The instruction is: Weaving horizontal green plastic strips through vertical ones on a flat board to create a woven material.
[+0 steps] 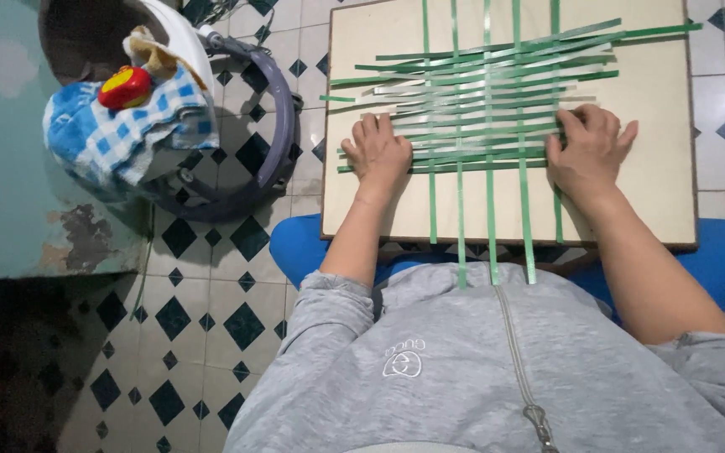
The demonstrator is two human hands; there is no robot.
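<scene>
Two hands press flat on our woven mat of green strips (484, 101), which lies on the pale board (656, 176) across our lap. Our left hand (377, 153) rests spread on the mat's near left edge, fingers pinning strip ends, grasping nothing. Our right hand (589, 151) lies on the mat's near right edge, fingers bent over the strips. Left of the board, a blue checked cloth (119, 134) carries a red object (125, 87).

Bare board (362, 50) lies open left of the woven green strips (480, 101), and more open board runs along the right edge. Both hands sit pressed at the weave's flanks. Off to the left, a cloth-draped bucket (127, 126) crowds the tiled floor (211, 335).
</scene>
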